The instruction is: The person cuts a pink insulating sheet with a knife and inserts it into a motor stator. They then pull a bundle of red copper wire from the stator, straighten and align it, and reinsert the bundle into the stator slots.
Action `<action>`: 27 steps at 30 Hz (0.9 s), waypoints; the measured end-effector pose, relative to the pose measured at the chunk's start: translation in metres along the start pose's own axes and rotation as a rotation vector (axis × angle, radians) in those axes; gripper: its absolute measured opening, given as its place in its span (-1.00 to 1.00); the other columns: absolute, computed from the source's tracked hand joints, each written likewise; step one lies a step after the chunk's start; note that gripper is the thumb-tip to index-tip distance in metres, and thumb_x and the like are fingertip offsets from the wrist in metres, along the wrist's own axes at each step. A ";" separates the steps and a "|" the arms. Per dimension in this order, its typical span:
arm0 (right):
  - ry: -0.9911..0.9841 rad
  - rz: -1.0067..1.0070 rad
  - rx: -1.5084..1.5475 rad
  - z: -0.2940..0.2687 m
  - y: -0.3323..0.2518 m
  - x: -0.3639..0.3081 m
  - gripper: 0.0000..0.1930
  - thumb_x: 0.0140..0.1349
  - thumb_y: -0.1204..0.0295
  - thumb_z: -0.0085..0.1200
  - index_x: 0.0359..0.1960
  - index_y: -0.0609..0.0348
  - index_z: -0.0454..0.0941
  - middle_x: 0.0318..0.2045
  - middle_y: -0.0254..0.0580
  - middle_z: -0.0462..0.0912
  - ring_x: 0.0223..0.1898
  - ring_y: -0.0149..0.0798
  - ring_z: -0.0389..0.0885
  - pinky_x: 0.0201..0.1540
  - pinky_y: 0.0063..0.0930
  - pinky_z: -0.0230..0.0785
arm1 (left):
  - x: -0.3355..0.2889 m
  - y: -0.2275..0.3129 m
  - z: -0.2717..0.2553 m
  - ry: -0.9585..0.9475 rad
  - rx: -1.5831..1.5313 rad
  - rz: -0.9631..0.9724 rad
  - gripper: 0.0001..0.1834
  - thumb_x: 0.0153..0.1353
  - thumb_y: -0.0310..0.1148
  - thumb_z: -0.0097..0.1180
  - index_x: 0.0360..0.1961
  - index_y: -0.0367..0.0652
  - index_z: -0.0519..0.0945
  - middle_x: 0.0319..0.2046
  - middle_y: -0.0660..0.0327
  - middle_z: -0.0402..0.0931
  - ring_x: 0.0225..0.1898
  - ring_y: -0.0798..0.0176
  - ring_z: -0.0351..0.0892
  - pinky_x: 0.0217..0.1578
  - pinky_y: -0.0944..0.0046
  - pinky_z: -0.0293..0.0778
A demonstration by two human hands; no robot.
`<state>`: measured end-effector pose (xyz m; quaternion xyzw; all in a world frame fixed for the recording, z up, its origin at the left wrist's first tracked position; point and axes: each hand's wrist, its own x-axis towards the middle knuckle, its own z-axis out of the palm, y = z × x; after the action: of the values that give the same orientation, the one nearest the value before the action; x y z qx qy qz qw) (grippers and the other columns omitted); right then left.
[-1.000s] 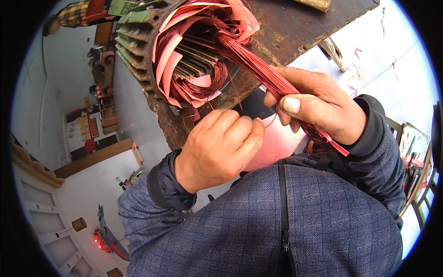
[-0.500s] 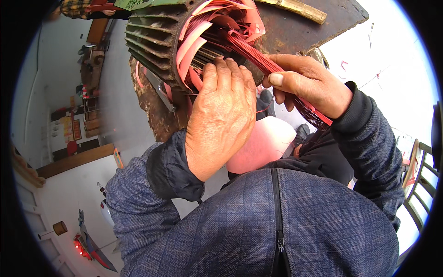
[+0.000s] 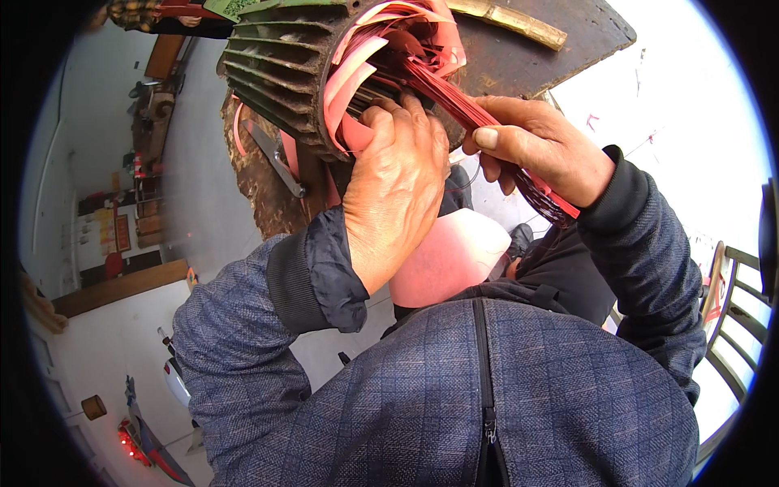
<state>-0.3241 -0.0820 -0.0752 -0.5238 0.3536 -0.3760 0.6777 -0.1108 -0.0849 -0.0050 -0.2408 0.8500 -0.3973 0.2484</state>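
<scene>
A green finned motor housing (image 3: pixel 276 69) lies on its side, its open end toward me. Pink insulating paper strips (image 3: pixel 350 73) line the bore, around dark red windings. My left hand (image 3: pixel 393 178) reaches into the lower part of the opening, its fingers bent and close together; the fingertips and thumb are hidden. My right hand (image 3: pixel 544 146) grips a bundle of dark red enamelled wire (image 3: pixel 445 96), thumb on top. The bundle runs out of the bore to the right, and its looped end hangs below the palm with a pink strip.
The housing rests on a worn dark bench (image 3: pixel 535 69), where a bamboo strip (image 3: pixel 515 23) lies at the back. Scissors (image 3: pixel 276 158) lie left of the opening. A pink sheet (image 3: pixel 450 260) is near my lap. A wooden chair (image 3: pixel 734 316) stands at right.
My left hand's fingers have gone from nearly flat to more bent, and its wrist has shifted slightly right. The right hand keeps its hold on the wire bundle, nearly still.
</scene>
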 end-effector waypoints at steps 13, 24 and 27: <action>0.001 0.003 0.006 0.003 -0.001 -0.002 -0.35 0.48 0.08 0.07 0.36 0.44 0.44 -0.21 -0.22 0.65 -0.31 -0.45 0.63 -0.30 -0.55 0.57 | -0.001 0.001 0.001 -0.023 0.029 -0.002 -0.38 0.40 0.01 0.08 0.16 -0.41 0.54 0.07 -0.09 0.52 0.09 -0.02 0.48 0.16 0.09 0.28; 0.015 -0.056 -0.120 0.007 -0.011 -0.002 -0.30 0.46 0.07 0.10 0.38 0.50 0.41 -0.27 -0.12 0.67 -0.32 -0.35 0.67 -0.26 -0.45 0.58 | 0.003 0.005 0.006 -0.002 0.011 -0.045 -0.46 0.34 -0.08 0.09 0.11 -0.36 0.57 -0.04 -0.08 0.56 0.03 -0.02 0.51 0.13 0.07 0.35; -0.031 -0.087 -0.410 0.011 -0.014 -0.002 -0.29 0.47 0.12 0.12 0.43 0.49 0.33 -0.04 0.07 0.67 -0.09 -0.11 0.69 0.02 -0.25 0.58 | 0.002 0.007 0.007 -0.002 -0.049 -0.038 -0.53 0.24 -0.16 0.11 0.03 -0.31 0.62 -0.12 -0.05 0.58 0.00 -0.02 0.52 0.11 0.03 0.38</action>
<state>-0.3174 -0.0779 -0.0592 -0.6712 0.3894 -0.3170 0.5454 -0.1100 -0.0863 -0.0144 -0.2636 0.8545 -0.3805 0.2358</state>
